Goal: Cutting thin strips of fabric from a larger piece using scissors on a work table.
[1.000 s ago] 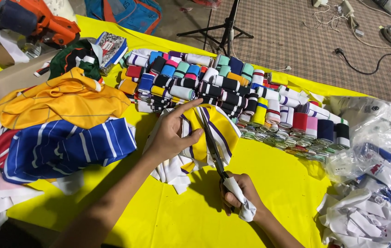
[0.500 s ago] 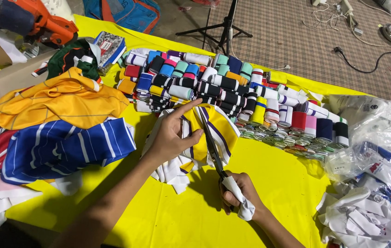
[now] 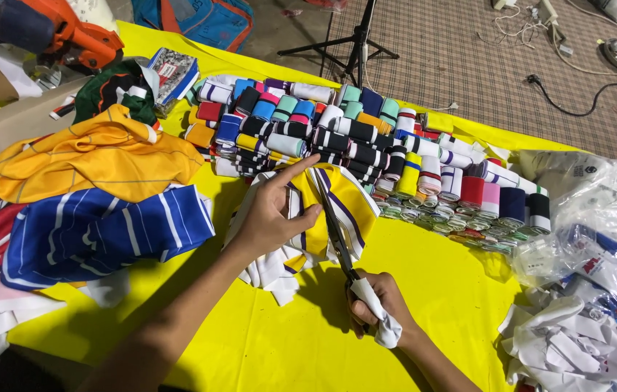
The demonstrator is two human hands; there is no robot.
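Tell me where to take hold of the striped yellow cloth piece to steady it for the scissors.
Press the striped yellow cloth piece flat from its left side, where the left hand lies. The scissors in the right hand run along its right part, so a grip there stays apart from the blades.

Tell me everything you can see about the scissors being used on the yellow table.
The scissors are long, with dark, slim metal-looking blades, slightly parted. They lie tilted, tips pointing away from the person, over a yellow fabric piece with purple and white stripes. The handles are wrapped in white cloth and gripped by the right hand. The left hand presses the fabric flat just beside the blades, on the yellow tablecloth.
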